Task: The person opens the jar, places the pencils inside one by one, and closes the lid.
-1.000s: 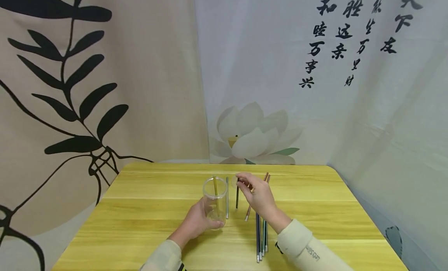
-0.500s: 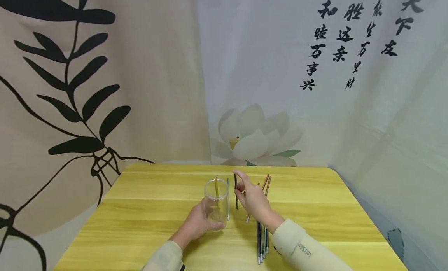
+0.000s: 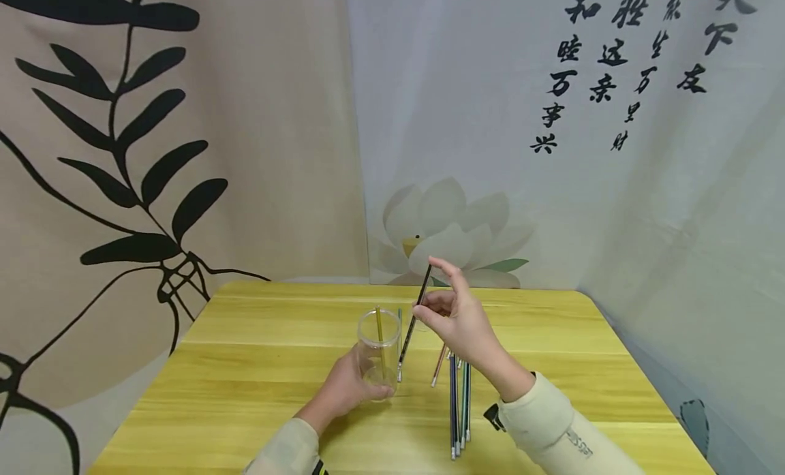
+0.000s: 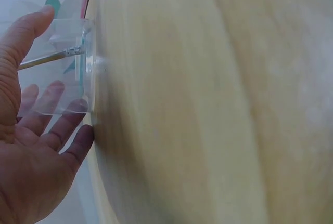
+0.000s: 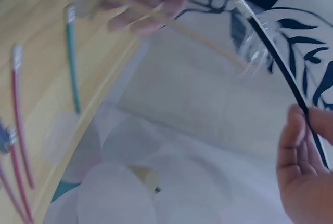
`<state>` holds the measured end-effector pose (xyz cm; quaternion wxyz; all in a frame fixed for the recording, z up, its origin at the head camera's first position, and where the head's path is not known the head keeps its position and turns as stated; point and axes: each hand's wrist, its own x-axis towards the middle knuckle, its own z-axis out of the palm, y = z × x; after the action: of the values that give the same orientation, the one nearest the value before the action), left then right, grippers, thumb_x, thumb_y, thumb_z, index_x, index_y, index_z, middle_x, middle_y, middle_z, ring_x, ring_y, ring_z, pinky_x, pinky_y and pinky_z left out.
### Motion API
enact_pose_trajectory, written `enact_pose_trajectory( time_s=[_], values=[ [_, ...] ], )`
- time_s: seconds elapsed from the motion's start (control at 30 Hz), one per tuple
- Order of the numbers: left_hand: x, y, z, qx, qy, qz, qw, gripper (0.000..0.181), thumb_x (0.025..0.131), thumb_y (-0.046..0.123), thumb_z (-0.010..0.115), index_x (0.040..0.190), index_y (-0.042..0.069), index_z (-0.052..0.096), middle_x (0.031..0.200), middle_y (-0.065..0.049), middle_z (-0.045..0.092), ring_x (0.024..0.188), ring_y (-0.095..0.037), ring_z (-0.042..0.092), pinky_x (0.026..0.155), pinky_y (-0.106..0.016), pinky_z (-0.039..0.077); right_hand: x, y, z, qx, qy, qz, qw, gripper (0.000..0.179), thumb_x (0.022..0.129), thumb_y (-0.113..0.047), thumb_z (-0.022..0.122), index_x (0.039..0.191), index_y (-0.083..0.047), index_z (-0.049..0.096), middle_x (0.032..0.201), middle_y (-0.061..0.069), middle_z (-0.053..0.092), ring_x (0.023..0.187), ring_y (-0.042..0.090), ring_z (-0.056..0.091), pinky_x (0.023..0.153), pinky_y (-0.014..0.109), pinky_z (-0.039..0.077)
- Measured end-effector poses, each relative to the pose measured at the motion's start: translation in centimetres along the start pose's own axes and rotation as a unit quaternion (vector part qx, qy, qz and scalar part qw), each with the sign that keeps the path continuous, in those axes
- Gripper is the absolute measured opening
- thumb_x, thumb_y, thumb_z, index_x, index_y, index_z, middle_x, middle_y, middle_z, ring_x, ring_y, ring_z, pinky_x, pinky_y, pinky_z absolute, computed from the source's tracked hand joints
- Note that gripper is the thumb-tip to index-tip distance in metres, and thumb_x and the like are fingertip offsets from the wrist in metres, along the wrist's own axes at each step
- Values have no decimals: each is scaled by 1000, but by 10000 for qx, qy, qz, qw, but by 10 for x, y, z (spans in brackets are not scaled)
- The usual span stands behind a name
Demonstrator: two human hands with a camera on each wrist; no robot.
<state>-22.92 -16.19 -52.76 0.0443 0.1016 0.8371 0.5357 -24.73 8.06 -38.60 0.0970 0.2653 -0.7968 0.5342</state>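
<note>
Fingers of right hand [image 3: 461, 318] pinched black pencil [image 3: 409, 335], eraser [image 3: 400, 374] below them; left hand [image 3: 349, 388] curled round clear cup [image 3: 393, 349], yellow pencil [image 3: 380, 335] inside.

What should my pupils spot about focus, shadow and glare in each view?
Head view: crisp wall lettering, a soft shadow on the table by the left sleeve; left wrist view: pale glare on the table at frame right, a dark shadow near the cup; right wrist view: the yellow pencil is blurred, the black pencil clearer.
</note>
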Motion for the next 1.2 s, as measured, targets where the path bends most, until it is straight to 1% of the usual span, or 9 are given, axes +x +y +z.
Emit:
enact_pose_trajectory(
  time_s=[0.07,0.23,0.37,0.47,0.57,0.73,0.9,1.03,1.2],
  values=[
    [0,0,0,-24,-8,-12,10000,90,74,16,99,150,10,51,149,-20,63,134,-46,63,113,-66,51,-1,-7,4,398,223,-158,9988,84,98,-6,77,164,-29,29,103,11,80,89,14,75,79,25,62],
    [0,0,1,-88,-15,-80,9999,91,74,16,98,152,9,50,147,-19,65,134,-44,64,114,-65,51,-3,-15,19,881,810,-1007,9877,84,96,4,75,162,-15,29,100,21,78,85,11,72,73,25,62],
    [1,-2,3,-102,-39,-122,9999,96,74,17,98,155,8,47,148,-20,64,134,-44,63,114,-66,52,-1,-20,26,1116,944,-1225,9816,83,95,8,74,161,-12,27,101,24,76,84,9,71,71,21,60],
    [2,-3,3,-47,-32,-117,9999,98,74,18,98,156,9,46,151,-20,62,135,-45,63,114,-66,51,3,-21,27,1210,1207,-1435,9748,81,96,10,72,159,-12,28,103,26,74,89,9,72,78,18,60],
    [2,-4,2,-18,-34,-47,10000,98,75,19,98,156,9,46,151,-21,62,135,-46,63,113,-66,52,7,-16,31,742,1393,-2120,9645,76,93,14,72,154,-4,31,102,24,74,88,15,74,80,20,61],
    [3,-7,0,-38,-84,87,9999,95,76,20,98,156,11,46,151,-19,62,135,-45,63,113,-64,53,3,4,44,-904,1063,-3218,9365,66,92,9,77,144,3,37,94,13,77,77,19,70,68,26,61],
    [3,-9,-1,-18,-114,110,9999,96,77,23,97,157,11,45,154,-18,60,136,-46,62,114,-65,52,-2,20,56,-1876,804,-3369,9192,61,91,2,81,142,-4,49,93,4,79,78,14,70,70,26,61],
    [2,-8,-1,8,-139,107,9998,98,78,24,97,158,11,43,155,-19,59,137,-48,61,114,-67,51,-2,25,59,-2256,816,-3441,9078,61,85,0,86,138,-4,57,94,0,80,80,13,70,74,26,61],
    [0,-4,-1,-9,-138,134,9998,96,79,22,96,158,11,43,156,-20,58,137,-49,60,114,-67,50,-1,28,59,-2281,694,-3406,9094,49,86,-4,87,129,-3,65,96,1,79,83,12,73,77,27,63]
  ],
)
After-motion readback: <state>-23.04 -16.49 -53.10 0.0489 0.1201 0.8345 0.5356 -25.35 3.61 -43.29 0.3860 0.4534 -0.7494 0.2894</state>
